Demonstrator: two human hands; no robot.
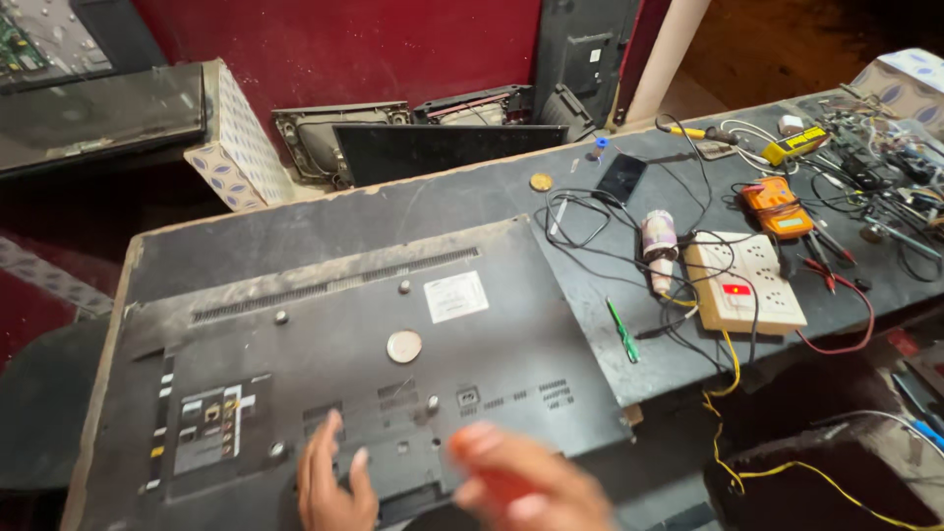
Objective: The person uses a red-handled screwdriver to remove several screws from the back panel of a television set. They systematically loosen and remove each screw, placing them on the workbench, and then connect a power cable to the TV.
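Note:
A dusty flat-screen television lies face down on the workbench, its dark back panel up. My left hand rests fingers-spread on the panel's lower middle, near a screw post. My right hand is blurred at the bottom edge, closed around something orange-red, seemingly a tool handle. A round silver disc and a white label sit on the panel above my hands. A port cluster is at the lower left.
A green screwdriver lies right of the television. Beyond it are a white power strip, an orange multimeter, a tape roll, a phone and tangled wires. Dismantled television frames lean against the red wall.

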